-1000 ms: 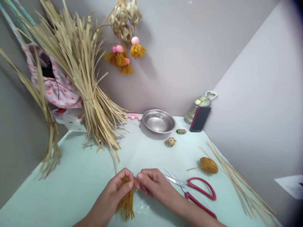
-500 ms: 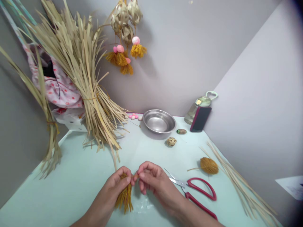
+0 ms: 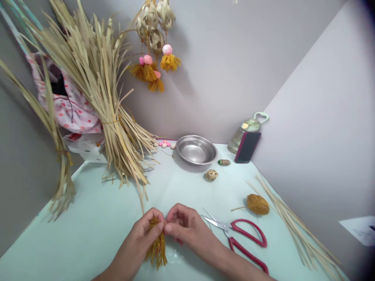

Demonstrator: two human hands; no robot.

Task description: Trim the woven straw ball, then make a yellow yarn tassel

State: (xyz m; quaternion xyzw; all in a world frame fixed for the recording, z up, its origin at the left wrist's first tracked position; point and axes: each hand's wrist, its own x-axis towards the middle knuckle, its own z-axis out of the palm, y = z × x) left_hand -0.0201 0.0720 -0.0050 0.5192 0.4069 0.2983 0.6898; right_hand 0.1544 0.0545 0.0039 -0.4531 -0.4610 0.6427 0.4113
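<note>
A mustard yarn tassel [image 3: 158, 249] hangs from my left hand [image 3: 145, 234], whose thumb and fingers pinch its top. My right hand [image 3: 187, 228] meets it there, thumb and fingertips pressed together against the left thumb. What the right fingertips hold, if anything, is too small to make out. Just right of my right hand, red-handled scissors [image 3: 231, 228] lie on the table with blades a little apart, a thin metal needle-like rod beside them. A ball of mustard yarn [image 3: 258, 204] lies beyond the scissors.
A metal bowl [image 3: 197, 151] stands at the back, with a small woven ball [image 3: 211, 175] and a thread spool [image 3: 224, 162] nearby. A phone [image 3: 247, 147] leans on a bottle [image 3: 240, 134]. Straw bundles [image 3: 111, 117] fill the left; loose strips [image 3: 295, 222] lie right. Finished tassels [image 3: 149, 72] hang on the wall.
My right hand has closed in on the tassel's top, its fingertips now against the left thumb. Both hands and the tassel sit slightly lower.
</note>
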